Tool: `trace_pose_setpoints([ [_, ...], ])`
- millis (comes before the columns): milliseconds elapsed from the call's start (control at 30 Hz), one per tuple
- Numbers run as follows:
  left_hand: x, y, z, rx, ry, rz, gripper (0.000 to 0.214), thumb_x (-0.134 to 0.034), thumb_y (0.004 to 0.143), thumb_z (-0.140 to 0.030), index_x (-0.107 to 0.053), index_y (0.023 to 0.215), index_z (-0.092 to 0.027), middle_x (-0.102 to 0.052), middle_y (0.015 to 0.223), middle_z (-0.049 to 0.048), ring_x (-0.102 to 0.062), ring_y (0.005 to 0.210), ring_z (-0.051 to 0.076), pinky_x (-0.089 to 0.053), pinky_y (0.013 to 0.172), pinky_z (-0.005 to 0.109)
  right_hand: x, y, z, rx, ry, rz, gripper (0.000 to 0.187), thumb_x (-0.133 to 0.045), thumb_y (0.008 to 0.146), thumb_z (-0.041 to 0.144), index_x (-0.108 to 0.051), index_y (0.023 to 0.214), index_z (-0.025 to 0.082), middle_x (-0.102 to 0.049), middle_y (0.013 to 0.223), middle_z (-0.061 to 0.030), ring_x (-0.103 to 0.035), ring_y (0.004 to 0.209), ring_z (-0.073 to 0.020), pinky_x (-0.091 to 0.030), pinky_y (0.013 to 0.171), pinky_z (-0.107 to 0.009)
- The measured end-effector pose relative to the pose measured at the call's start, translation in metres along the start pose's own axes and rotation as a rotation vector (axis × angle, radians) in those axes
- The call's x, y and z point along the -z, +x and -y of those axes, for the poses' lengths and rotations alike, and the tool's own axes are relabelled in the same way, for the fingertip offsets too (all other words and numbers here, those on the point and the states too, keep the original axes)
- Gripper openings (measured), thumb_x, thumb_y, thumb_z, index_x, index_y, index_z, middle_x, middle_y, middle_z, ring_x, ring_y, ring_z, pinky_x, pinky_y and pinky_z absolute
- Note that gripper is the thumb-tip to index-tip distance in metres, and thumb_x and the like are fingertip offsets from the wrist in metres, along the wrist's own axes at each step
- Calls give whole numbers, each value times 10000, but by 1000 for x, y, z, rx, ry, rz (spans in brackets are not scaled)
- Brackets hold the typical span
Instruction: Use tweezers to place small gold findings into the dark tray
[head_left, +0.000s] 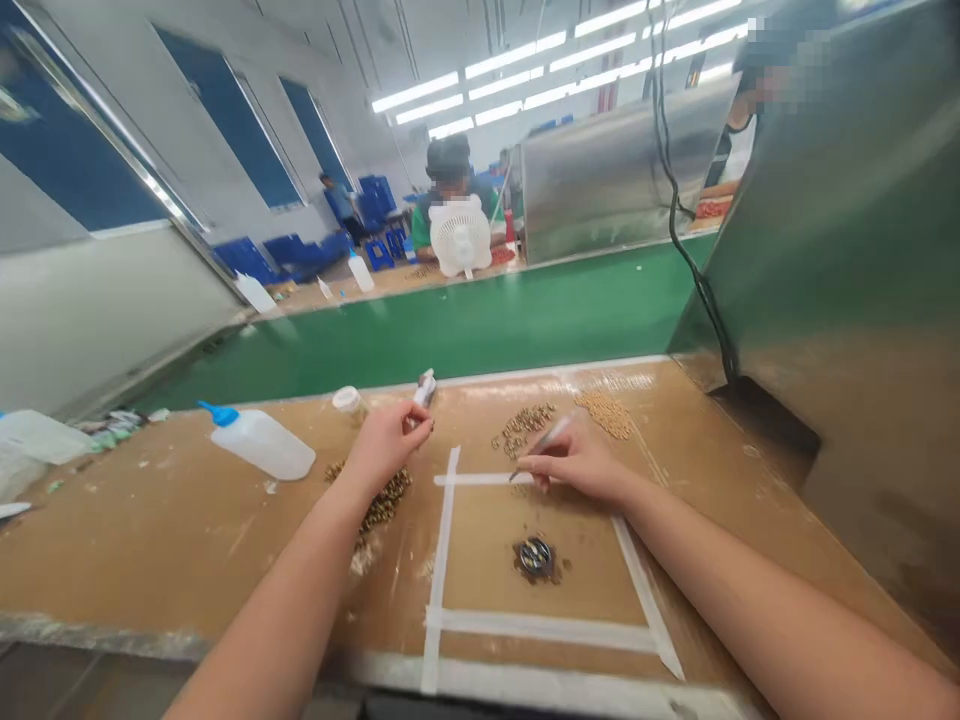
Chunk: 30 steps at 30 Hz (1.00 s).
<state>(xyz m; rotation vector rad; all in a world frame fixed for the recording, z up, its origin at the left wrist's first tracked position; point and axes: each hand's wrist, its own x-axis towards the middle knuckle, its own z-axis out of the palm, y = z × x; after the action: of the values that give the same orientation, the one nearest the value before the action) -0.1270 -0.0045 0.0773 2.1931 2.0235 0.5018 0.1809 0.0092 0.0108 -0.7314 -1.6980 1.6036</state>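
Note:
My left hand (394,440) is closed in a pinch above a pile of small dark-gold parts (384,502); a tiny dark thing at its fingertips is too small to name. Close behind those fingers lies a small tube (425,388). My right hand (574,462) grips slim pointed tweezers (551,436), the tips angled down to the left over the top tape strip. Beyond them is a heap of small metallic parts (525,428), with tan pieces (606,412) to its right. Inside the taped frame (442,560) lies a small round black-and-silver piece (535,556) on a dark wet-looking patch.
A white squeeze bottle with blue cap (262,442) lies left, near a small jar (349,402). A green belt (465,325) runs behind the table. Metal panel (847,250) and black cables (694,260) stand right. Across sits a person behind a white fan (460,238).

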Motion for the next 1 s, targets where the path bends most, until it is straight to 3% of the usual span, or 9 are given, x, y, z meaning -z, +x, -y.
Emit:
trace_pose_setpoints([
  [100,-24,10,-35,-19,-50,3,179,-607,955,-344,-722,994,-213,-783,917,40,-670,764,202,-476,724,311,9,-5,-1,-108,41,243,361,-899,751,494,-782,784,153,-675,621,2,-621,562,-129,-507,561,-252],
  [233,-44,19,-43,-15,-2,66,37,-678,837,-183,-698,829,-212,-745,818,58,-633,746,237,-428,695,348,16,-6,-3,-161,8,424,309,-868,807,444,-792,822,145,-688,652,4,-619,579,-112,-520,574,-235],
  [500,-43,12,-25,25,55,150,47,-743,851,-195,-710,843,-227,-766,836,34,-644,744,234,-424,675,331,17,-4,-6,-40,-146,540,300,-808,892,451,-829,889,151,-745,789,-29,-638,692,-128,-509,619,-228],
  [700,-35,12,-31,-11,24,54,35,-786,872,-249,-797,905,-248,-773,826,32,-614,687,219,-410,657,343,16,-5,-7,-30,-179,553,313,-805,896,464,-843,916,153,-772,834,-47,-657,716,-142,-512,619,-233],
  [767,-34,11,-43,-57,-105,5,71,-756,910,-272,-820,931,-249,-760,787,33,-609,675,208,-423,658,344,16,-6,-6,-25,-176,555,312,-804,898,463,-847,918,155,-780,840,-52,-668,718,-150,-526,627,-243],
  [867,-43,8,-70,-102,-469,-38,126,-734,937,-304,-825,930,-218,-769,809,41,-629,700,177,-465,659,312,15,-7,-6,-23,-176,550,305,-804,897,468,-852,903,167,-786,828,-48,-682,710,-156,-530,625,-246],
  [1000,-68,3,-98,-21,-1024,-66,206,-783,910,-359,-815,1011,-181,-764,832,49,-577,592,109,-453,533,240,15,-7,-6,-24,-182,550,302,-809,891,474,-853,898,176,-789,812,-36,-677,686,-144,-527,620,-235],
])
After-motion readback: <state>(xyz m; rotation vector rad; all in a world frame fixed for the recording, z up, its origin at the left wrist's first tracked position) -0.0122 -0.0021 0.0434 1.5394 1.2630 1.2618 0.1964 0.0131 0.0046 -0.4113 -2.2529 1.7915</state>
